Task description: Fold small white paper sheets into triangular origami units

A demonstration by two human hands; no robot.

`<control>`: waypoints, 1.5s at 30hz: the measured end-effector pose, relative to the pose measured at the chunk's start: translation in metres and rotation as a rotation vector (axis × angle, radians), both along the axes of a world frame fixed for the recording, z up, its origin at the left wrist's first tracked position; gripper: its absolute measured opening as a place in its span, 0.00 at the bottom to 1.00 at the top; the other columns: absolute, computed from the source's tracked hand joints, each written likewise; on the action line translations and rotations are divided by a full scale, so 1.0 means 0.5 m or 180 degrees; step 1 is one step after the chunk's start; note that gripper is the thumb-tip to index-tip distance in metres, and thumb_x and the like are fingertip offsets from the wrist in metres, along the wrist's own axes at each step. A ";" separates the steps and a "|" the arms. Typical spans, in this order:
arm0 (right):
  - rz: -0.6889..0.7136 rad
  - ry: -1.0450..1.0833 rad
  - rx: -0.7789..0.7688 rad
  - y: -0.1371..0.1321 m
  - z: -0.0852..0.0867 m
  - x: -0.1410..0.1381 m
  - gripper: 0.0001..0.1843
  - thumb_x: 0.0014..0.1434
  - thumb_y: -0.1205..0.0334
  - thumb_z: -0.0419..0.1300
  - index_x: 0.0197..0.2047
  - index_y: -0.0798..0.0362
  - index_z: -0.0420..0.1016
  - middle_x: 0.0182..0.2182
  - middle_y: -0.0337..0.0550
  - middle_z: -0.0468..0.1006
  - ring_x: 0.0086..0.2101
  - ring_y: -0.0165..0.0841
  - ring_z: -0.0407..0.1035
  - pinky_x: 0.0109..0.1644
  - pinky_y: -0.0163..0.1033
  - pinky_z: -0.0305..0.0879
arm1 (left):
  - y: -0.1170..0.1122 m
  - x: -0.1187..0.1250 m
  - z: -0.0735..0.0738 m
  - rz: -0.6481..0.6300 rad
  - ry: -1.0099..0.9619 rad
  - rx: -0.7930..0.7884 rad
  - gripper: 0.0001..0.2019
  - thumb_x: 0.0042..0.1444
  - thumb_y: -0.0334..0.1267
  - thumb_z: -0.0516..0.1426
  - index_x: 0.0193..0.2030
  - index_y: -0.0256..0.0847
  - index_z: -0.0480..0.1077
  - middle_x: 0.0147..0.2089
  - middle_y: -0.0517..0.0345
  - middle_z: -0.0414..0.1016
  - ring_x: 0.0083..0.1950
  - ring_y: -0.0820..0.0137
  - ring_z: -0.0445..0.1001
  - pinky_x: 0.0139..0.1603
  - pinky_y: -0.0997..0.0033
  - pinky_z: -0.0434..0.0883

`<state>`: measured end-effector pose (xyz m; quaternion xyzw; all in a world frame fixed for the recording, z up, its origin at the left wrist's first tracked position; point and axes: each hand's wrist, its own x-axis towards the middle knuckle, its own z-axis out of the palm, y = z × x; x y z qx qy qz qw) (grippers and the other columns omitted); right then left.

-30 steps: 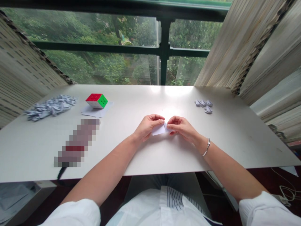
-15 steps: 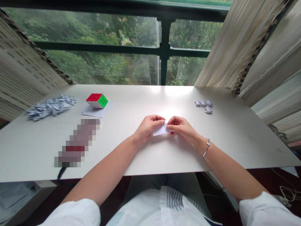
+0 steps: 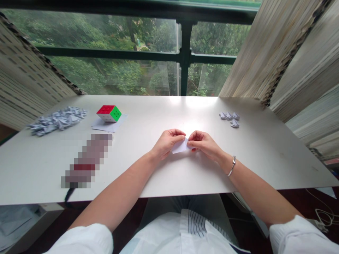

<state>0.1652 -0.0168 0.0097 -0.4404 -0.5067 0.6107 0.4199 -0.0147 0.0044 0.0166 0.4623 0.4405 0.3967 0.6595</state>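
Fingers: both hands pinch small white paper (image 3: pixel 180 147) between fingertips, as far as visible.
Left hand (image 3: pixel 166 143): holds its left side.
Right hand (image 3: pixel 205 143): holds its right edge.
Paper place: just above table (image 3: pixel 159 176), middle.

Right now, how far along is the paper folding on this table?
Done: a big pile of folded pieces lies far left, and a small cluster of folded pieces far right. In hand: the left hand and right hand pinch one small white paper, partly folded. Left: flat paper sheets under the cube, apparently unfolded; how many cannot be told.
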 end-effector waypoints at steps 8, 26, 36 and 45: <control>-0.0015 0.0018 0.0025 0.003 -0.004 0.002 0.12 0.44 0.64 0.69 0.31 0.54 0.71 0.25 0.35 0.74 0.26 0.26 0.68 0.29 0.32 0.68 | 0.006 -0.004 -0.004 -0.0100 0.0000 0.0031 0.12 0.47 0.40 0.66 0.36 0.36 0.75 0.29 0.59 0.75 0.26 0.75 0.69 0.27 0.74 0.63; -0.0017 -0.0005 -0.0065 -0.001 0.001 0.001 0.13 0.42 0.64 0.70 0.31 0.54 0.71 0.26 0.35 0.74 0.26 0.26 0.69 0.30 0.33 0.68 | 0.012 -0.014 -0.010 -0.0290 0.0278 0.0020 0.12 0.43 0.42 0.68 0.30 0.36 0.76 0.26 0.56 0.75 0.26 0.73 0.70 0.26 0.73 0.64; 0.0008 0.0010 -0.0112 -0.001 0.006 -0.001 0.13 0.42 0.66 0.70 0.32 0.54 0.71 0.26 0.35 0.74 0.26 0.25 0.68 0.30 0.32 0.68 | 0.011 -0.011 -0.010 -0.0282 0.0324 0.0103 0.08 0.44 0.38 0.66 0.29 0.36 0.75 0.25 0.57 0.74 0.25 0.74 0.69 0.26 0.73 0.63; 0.0066 0.0021 -0.0102 0.001 -0.001 0.004 0.14 0.42 0.66 0.71 0.33 0.54 0.72 0.25 0.35 0.75 0.26 0.26 0.70 0.30 0.33 0.69 | 0.009 -0.015 -0.006 -0.0431 0.0454 0.0180 0.10 0.45 0.40 0.66 0.30 0.36 0.76 0.27 0.55 0.75 0.27 0.73 0.70 0.28 0.73 0.63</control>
